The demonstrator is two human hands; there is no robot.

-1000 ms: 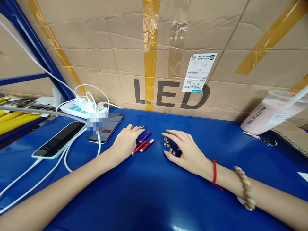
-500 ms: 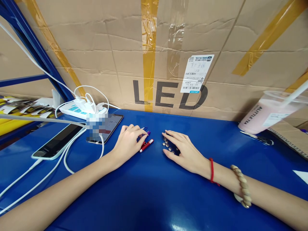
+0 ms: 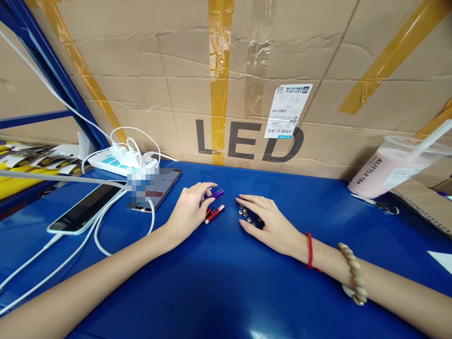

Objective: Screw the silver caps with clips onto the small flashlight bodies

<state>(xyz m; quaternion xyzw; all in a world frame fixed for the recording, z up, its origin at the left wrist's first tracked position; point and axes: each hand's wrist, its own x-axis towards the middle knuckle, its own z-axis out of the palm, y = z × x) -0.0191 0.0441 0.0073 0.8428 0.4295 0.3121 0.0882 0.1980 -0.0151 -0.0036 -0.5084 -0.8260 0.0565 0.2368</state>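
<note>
My left hand (image 3: 190, 206) hovers at or rests on the blue tabletop, its thumb and fingers spread apart. Between and just beyond those fingertips lies a slim purple metal tube (image 3: 218, 193), partly covered by the hand. Close to the thumb is a short red metal tube (image 3: 215, 214) with a small white label, and more red shows beside it under the hand. On the other side, my right hand (image 3: 268, 217) lies palm down with fingers open, curved around several small round silver pieces like button cells (image 3: 245, 213). Some of these are hidden beneath the fingers.
At left are a phone (image 3: 86, 207) on a white cable, a second phone (image 3: 169, 183) and a white power strip (image 3: 106, 160) with plugs. A pink drink cup (image 3: 374, 172) stands tilted-looking at right, by some keys (image 3: 386, 206). A cardboard box (image 3: 148, 94) walls the back.
The left thumb and fingers have parted from a near pinch, and more of the purple tube shows. The right hand has shifted only slightly over the round pieces.
</note>
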